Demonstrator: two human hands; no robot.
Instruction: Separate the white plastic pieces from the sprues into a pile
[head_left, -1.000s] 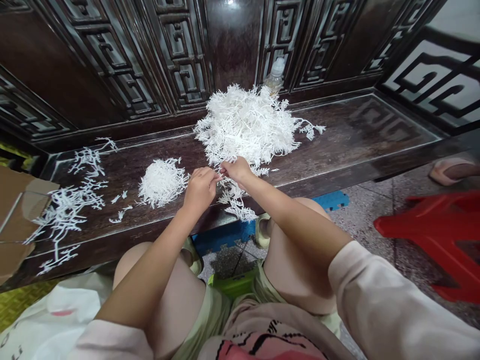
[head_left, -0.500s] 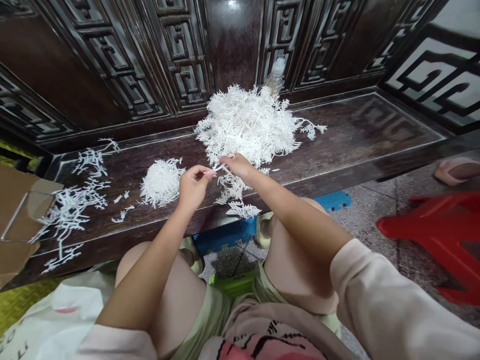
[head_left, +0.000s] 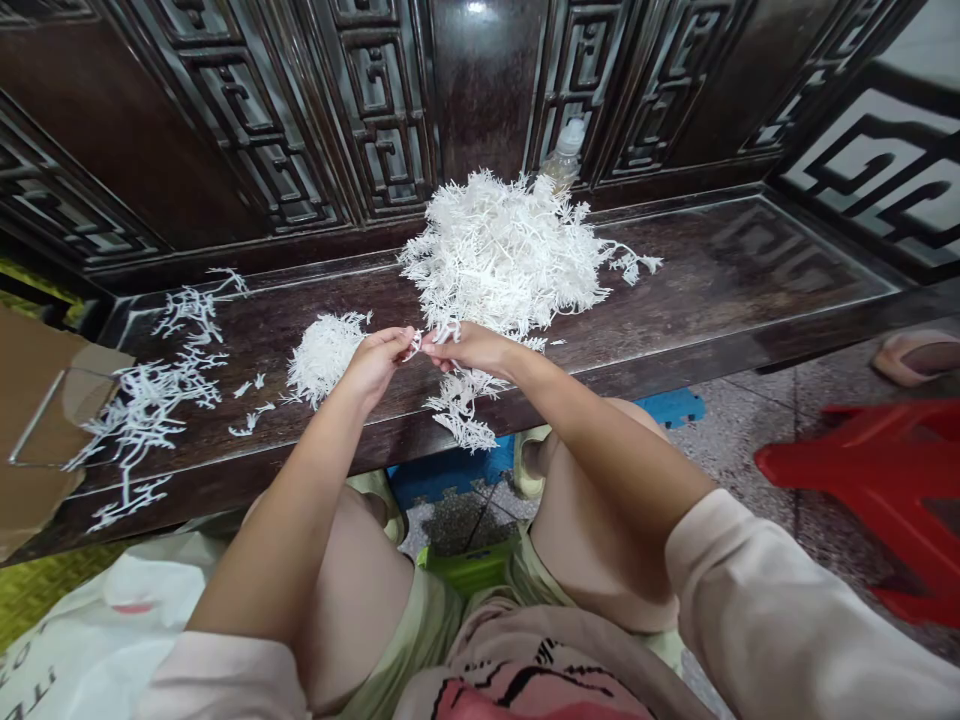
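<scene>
My left hand (head_left: 375, 362) and my right hand (head_left: 471, 348) meet above the front of a dark wooden bench (head_left: 735, 280). Both pinch the same white branching plastic sprig (head_left: 459, 400), which hangs down from my right fingers over the bench edge. Just behind my hands lies a big heap of white sprigs (head_left: 506, 255). A smaller mound of white pieces (head_left: 324, 352) sits directly left of my left hand. Bare stripped stalks (head_left: 154, 400) are scattered at the bench's left end.
A clear plastic bottle (head_left: 564, 160) stands behind the big heap against the carved dark panel. A cardboard box (head_left: 34, 420) is at far left, a white plastic bag (head_left: 97, 630) at lower left. A red plastic stool (head_left: 877, 490) stands on the floor at right.
My hands parted half a second ago, then came back together on the sprig. The hanging sprig swung slightly left and lower.
</scene>
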